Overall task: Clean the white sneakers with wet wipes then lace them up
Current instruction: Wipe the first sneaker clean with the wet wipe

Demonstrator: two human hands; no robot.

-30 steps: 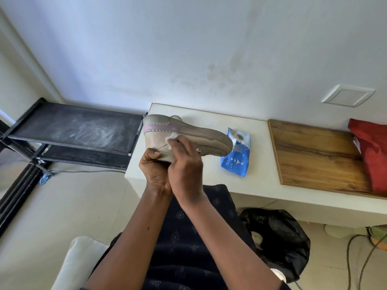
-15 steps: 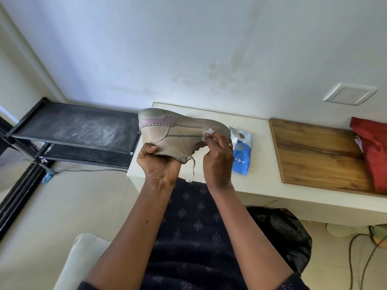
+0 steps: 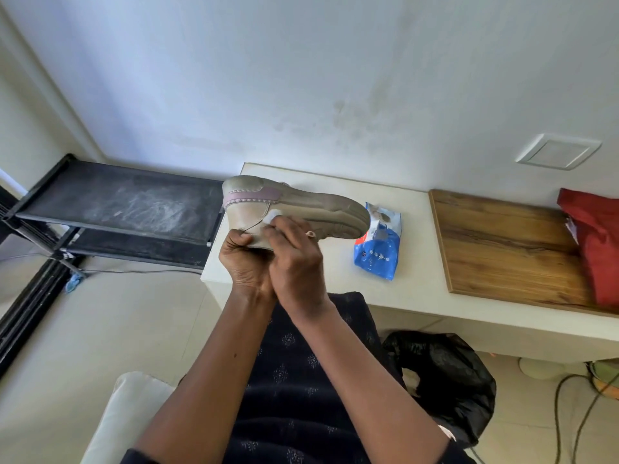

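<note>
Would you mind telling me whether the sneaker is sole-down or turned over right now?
Turned over: the sneaker is held up with its sole facing upward, the left hand gripping it from below.

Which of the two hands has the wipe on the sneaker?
The right hand: it presses the white wipe against the side of the sneaker, while the left hand only grips that sneaker's lower edge.

One sneaker (image 3: pixel 311 204), one wipe (image 3: pixel 273 216), one wipes pack (image 3: pixel 380 252), one wooden board (image 3: pixel 502 242)
</note>
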